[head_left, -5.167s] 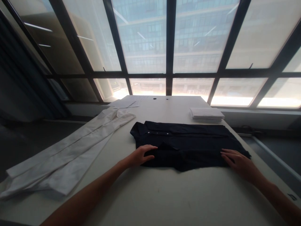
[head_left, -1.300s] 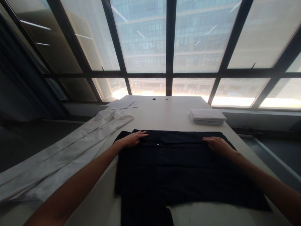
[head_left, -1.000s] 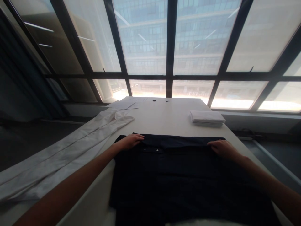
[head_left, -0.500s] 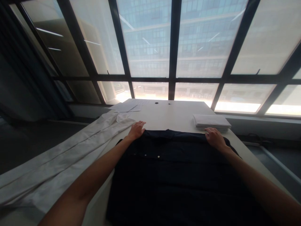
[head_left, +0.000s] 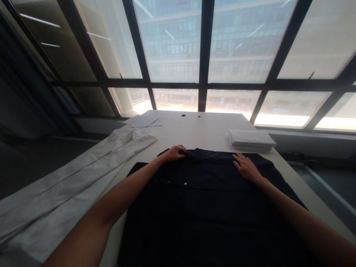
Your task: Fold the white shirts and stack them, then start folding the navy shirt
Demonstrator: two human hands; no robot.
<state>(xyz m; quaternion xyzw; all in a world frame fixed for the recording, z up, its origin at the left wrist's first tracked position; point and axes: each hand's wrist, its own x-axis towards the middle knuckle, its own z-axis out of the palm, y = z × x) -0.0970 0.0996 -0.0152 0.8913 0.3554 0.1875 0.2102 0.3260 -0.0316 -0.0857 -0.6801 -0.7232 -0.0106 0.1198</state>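
A dark navy shirt (head_left: 205,204) with small pale buttons lies spread over the near part of the white table. At its far edge, left of the middle, my left hand (head_left: 175,152) pinches a bit of the dark cloth, which bunches slightly by the fingers. My right hand (head_left: 246,166) rests flat on the shirt near the same edge, further right, fingers stretched out and slightly apart. The lower part of the shirt is too dark to show detail.
On the left, a long white cloth (head_left: 91,181) lies rumpled along the table (head_left: 194,131). Papers (head_left: 143,121) lie at the far left, and a folded white stack (head_left: 251,139) at the right. Large windows (head_left: 175,48) rise behind.
My left hand has moved right along the shirt's far edge and now pinches cloth there. My right hand has shifted slightly inward and flattened onto the shirt.
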